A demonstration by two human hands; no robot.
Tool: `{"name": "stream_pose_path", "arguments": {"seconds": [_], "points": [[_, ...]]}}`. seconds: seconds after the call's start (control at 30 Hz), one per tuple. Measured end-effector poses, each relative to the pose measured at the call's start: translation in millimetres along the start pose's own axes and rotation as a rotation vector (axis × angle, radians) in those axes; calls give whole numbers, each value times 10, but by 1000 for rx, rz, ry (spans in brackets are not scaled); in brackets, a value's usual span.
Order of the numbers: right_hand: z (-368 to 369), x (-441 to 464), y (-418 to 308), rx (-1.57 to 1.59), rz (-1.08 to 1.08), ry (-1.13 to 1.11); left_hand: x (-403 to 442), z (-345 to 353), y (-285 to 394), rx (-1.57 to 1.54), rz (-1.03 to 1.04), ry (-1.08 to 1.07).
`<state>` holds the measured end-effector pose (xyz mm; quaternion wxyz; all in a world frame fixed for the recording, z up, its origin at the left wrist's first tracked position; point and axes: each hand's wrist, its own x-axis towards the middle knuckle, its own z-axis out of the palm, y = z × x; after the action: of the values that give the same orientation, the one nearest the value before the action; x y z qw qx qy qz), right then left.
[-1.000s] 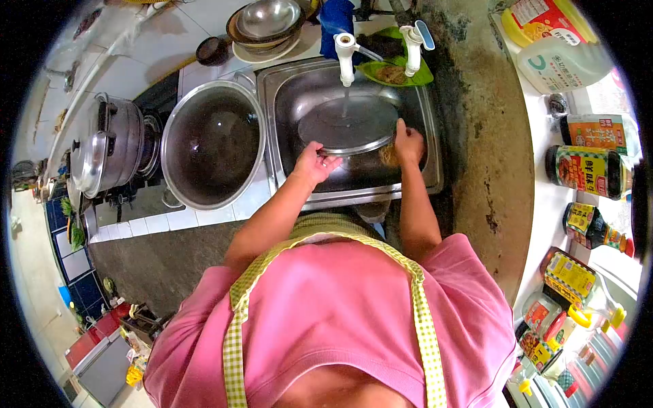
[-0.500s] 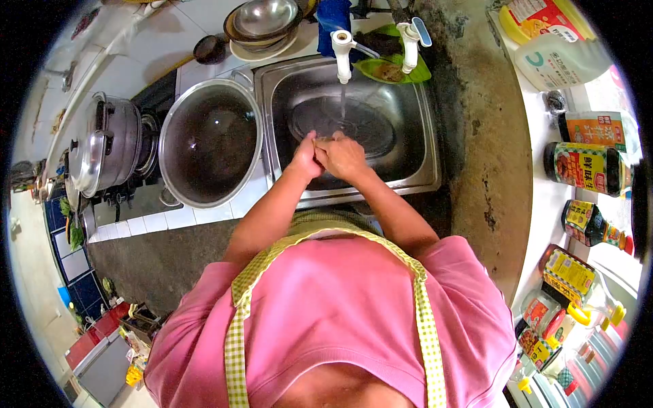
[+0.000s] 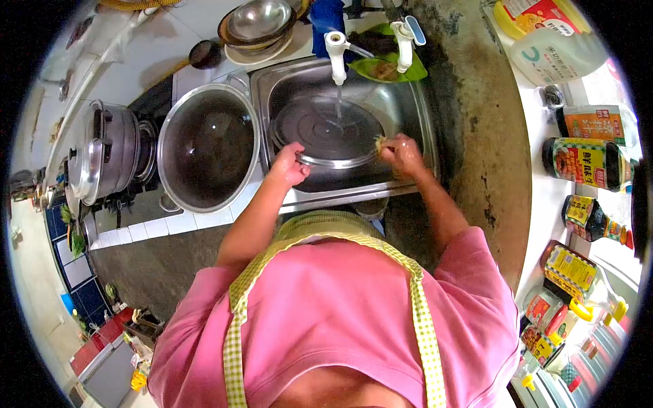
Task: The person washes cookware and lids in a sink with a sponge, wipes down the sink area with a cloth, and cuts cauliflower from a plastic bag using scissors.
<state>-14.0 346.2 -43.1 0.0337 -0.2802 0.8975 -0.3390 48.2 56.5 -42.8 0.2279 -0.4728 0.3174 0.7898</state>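
Observation:
A round, silver-rimmed pot lid is tilted up inside the metal sink, and running water strikes its face. My left hand is closed on its near left rim. Over by the right edge, my right hand is closed around a tan scrubber, which touches or nearly touches the rim. The white tap above the sink pours a thin stream.
Left of the sink stands a large metal pot with dark liquid. A lidded steamer pot sits on the stove beyond it. Stacked bowls and a green leaf lie behind the sink. Sauce bottles line the right ledge.
My hands were together over the sink and have moved apart. The left has taken hold of the lid's rim and raised its near edge; the right has moved right with the scrubber.

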Motion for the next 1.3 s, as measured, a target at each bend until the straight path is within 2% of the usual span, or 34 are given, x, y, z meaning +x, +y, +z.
{"name": "stream_pose_path", "arguments": {"seconds": [0.07,0.1,0.17,0.2,0.27,0.3,0.37,0.5,0.57,0.6,0.63,0.7,0.77,0.8,0.83,0.87,0.97,1.07,1.17,1.2,1.23,1.3], "points": [[54,164,362,23,274,-225,-68,-18,-20,7,10,2],[46,289,397,25,270,-223,-147,-3,-33,7,14,3],[2,585,435,-59,446,-325,-268,20,-49,23,-58,-15],[40,721,501,-58,436,-326,-205,-61,-82,15,-31,-74],[186,994,681,-113,556,-355,-255,-91,-127,61,-32,-147],[272,1095,750,-112,542,-357,-314,-53,-156,96,-5,-162],[408,1269,837,-181,514,-186,-222,-124,-185,101,-2,-165],[564,1617,488,-258,450,-186,-217,-182,-109,116,21,-160],[612,1731,252,-14,501,-87,-214,-185,-98,139,32,-166],[804,1750,287,37,432,59,-210,-166,-113,167,2,-208],[999,1853,293,115,477,65,-204,-133,-143,199,-31,-251],[1194,2014,117,164,392,-8,-232,-6,-181,227,6,-225],[1314,2099,-96,83,122,-125,-141,25,-203,175,-18,-190],[1104,2007,-452,149,145,-235,-143,39,-158,191,-25,-198],[1004,1928,-674,139,46,-253,-116,44,-127,190,-29,-201],[951,1846,-825,129,-54,-270,-88,51,-98,200,-34,-206],[886,1566,-1091,100,-166,-360,-103,80,-29,209,-22,-253],[887,1216,-1135,284,-150,-419,-59,13,-47,161,28,-294],[782,871,-1063,487,-109,-366,-95,-48,-124,145,102,-370],[695,762,-1040,486,-106,-364,19,-127,-131,115,76,-467],[579,645,-1025,462,-42,-397,8,-130,-109,118,73,-467],[442,469,-843,394,23,-446,-21,-126,-98,130,82,-202]]}}
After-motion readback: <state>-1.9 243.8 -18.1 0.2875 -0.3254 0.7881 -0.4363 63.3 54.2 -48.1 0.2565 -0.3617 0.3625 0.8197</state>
